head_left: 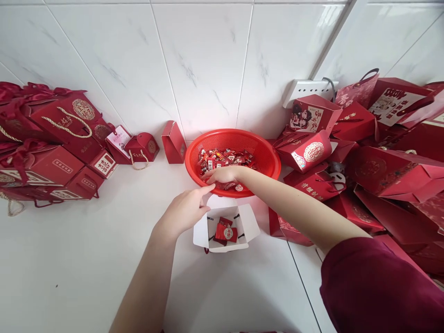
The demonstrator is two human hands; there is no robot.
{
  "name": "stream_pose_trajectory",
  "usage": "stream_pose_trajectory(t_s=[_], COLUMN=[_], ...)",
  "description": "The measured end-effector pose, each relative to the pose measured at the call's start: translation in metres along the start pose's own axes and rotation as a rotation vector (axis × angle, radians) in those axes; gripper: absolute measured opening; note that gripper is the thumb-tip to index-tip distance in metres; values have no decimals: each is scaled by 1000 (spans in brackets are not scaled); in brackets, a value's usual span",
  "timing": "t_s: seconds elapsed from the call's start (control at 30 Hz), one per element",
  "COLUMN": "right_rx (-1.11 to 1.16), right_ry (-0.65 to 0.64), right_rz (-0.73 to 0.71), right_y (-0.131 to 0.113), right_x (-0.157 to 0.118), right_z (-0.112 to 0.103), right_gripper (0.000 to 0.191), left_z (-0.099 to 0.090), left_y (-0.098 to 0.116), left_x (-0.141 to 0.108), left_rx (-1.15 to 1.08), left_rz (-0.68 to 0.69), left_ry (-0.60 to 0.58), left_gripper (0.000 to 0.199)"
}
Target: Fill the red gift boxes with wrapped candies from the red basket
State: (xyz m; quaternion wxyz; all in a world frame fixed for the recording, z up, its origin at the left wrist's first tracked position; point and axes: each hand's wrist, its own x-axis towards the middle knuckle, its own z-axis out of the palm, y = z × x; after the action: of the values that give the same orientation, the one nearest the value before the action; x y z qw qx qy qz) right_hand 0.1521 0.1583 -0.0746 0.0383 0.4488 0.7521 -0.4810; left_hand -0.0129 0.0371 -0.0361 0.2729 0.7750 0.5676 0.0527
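A red plastic mesh basket (268, 159) against the wall holds many small wrapped candies (231, 159). Over the left part of these candies lies my right hand (224, 175), fingers stretched out among them; its undersides are hidden. In front of the basket stands an opened gift box (249, 226), white inside, flaps spread, with a few red packets (226, 232) at its bottom. My left hand (183, 210) is at the box's back left corner, thumb and index finger apart, index pointing toward the basket rim. I cannot make out whether it touches a flap.
Closed red gift boxes (45, 162) with ribbons and rope handles are stacked at left. A small red box (145, 147) and a narrow upright one (173, 142) stand by the wall. More red boxes (385, 171) heap up at right, below a power strip (305, 90).
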Motion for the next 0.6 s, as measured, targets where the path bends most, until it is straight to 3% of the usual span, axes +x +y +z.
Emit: stream_pose_trajectory(t_s=[0.23,0.4,0.6], right_rx=[98,123,-94], right_ry=[55,142,250], right_rz=[20,-24,28], right_y=[-10,-13,-13], right_x=[21,30,35], right_z=[2,4,3], right_gripper=[19,31,30], left_z=[1,1,0], left_y=[-1,-3,-3], left_x=[-1,-2,-2], left_rx=[14,-3,-11], left_rz=[12,21,20], left_ry=[17,23,20], left_gripper=[62,65,68])
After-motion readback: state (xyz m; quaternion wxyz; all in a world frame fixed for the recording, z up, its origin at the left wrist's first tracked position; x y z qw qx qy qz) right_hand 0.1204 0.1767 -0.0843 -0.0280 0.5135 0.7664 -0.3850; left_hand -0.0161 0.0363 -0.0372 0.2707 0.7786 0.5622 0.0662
